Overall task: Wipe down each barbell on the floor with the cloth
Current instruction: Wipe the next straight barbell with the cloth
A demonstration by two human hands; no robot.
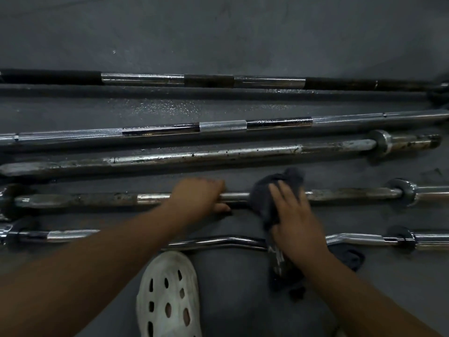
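On the fourth bar out of the row, the right fingers [281, 193] lie fairly straight and slightly apart, flat on a dark cloth [263, 200], though motion blur softens their outline. The cloth is draped over this straight barbell [340, 193] just right of its middle. It bunches up beyond the fingertips and trails back toward the person under the right hand [295, 222], crossing the bent curl bar [218, 240] nearest the body.

Just left of the cloth, the left hand [199, 195] grips the same barbell, its fingers curled over the top of the shaft and the thumb [222, 208] tucked beneath on the near side. A short stretch of bare chrome shows between the two hands.

Beyond them lie three more bars, roughly parallel: a pitted, rusty bar [194, 156], then a knurled chrome bar [223, 126], then a dark-banded bar [145, 79] farthest away. All rest on a grey rubber floor [218, 32]. A white perforated clog [167, 295] sits on the floor between the forearms.
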